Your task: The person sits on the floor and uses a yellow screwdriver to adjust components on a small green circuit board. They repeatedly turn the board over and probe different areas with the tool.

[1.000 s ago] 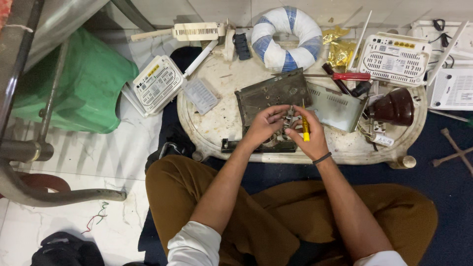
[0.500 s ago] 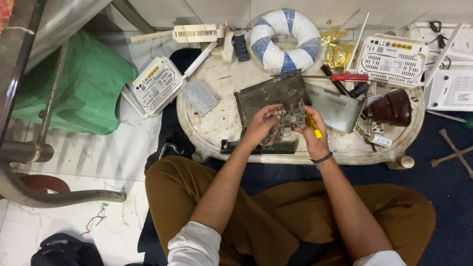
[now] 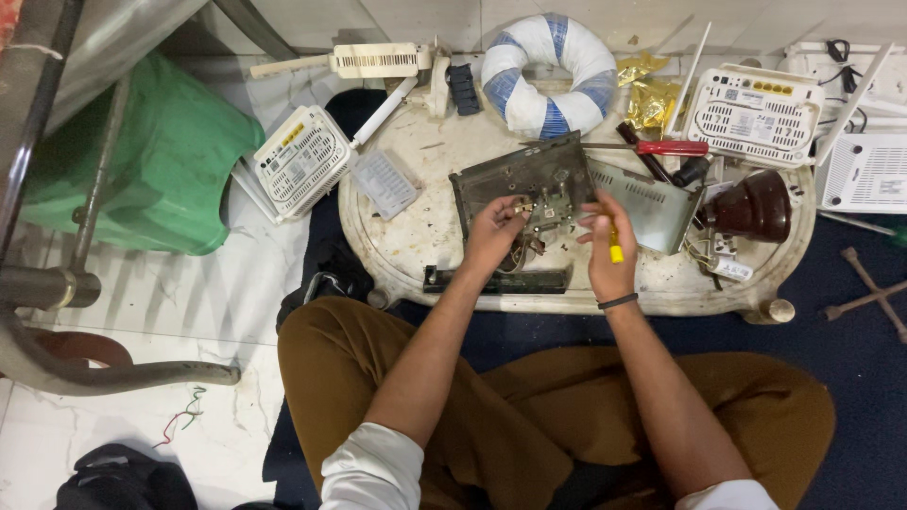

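Observation:
A dark circuit board (image 3: 525, 177) with wires and small parts lies on a low white oval table (image 3: 416, 236). My left hand (image 3: 493, 233) pinches a small brass-coloured part at the board's lower middle. My right hand (image 3: 607, 247) is closed around a yellow-handled tool (image 3: 615, 249), its fingers resting next to the board's right edge. A grey metal cover (image 3: 652, 203) lies just right of the board.
On the table sit a blue-and-white ring of tape (image 3: 550, 76), a red-handled screwdriver (image 3: 661, 147), a brown dome-shaped object (image 3: 756, 205) and a dark strip (image 3: 498, 280). White routers (image 3: 302, 162) (image 3: 756, 104) flank the table. A green bag (image 3: 161, 161) lies left.
Both hands have shifted slightly up the board. My right hand has moved a little away to the right with the yellow tool.

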